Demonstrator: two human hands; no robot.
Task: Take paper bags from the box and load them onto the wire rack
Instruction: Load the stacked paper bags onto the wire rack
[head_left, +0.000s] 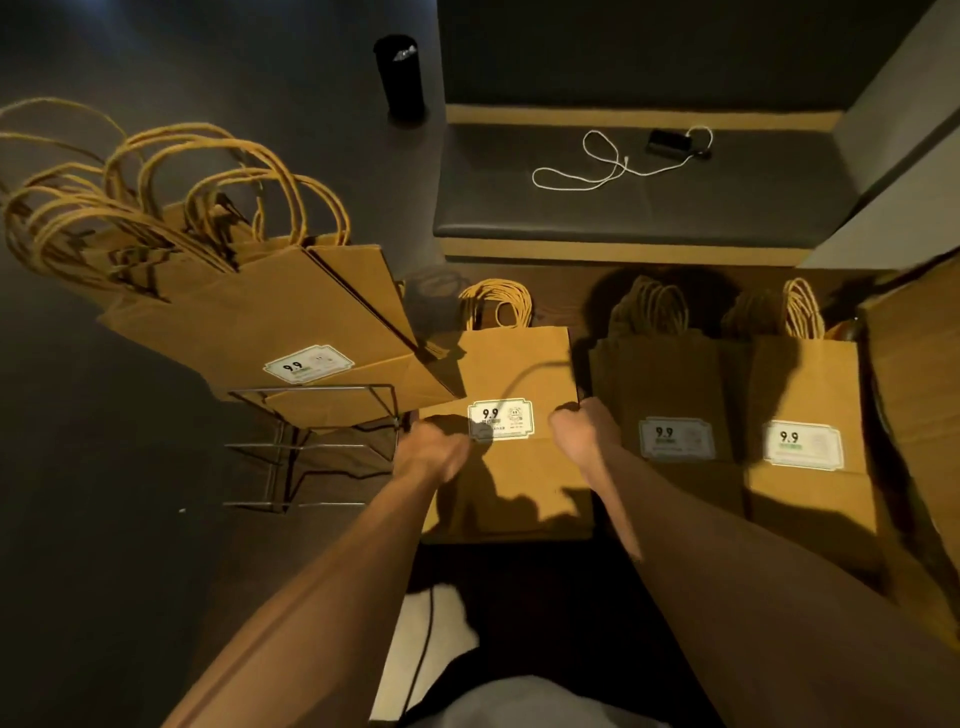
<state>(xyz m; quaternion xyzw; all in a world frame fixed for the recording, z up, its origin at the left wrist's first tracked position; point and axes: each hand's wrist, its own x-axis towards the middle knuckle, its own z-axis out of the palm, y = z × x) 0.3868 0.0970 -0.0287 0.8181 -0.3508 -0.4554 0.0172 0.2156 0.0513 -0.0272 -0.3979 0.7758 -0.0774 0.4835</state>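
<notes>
Far left, the wire rack (311, 447) already carries a leaning batch of paper bags (270, 306). My left hand (434, 451) and right hand (584, 434) clamp the edges of the bag stack (511, 374) in the box (914, 389), fingers curled round it.

Black cylinder (399, 78) on dark floor; white cable (602, 161), small black device (667, 141) on bench (519, 208)

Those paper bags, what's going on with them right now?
A person is gripping one stack of paper bags by its sides, left hand and right hand. Two more stacks stand to its right. The wire rack on the left already carries a bundle of bags.
</notes>
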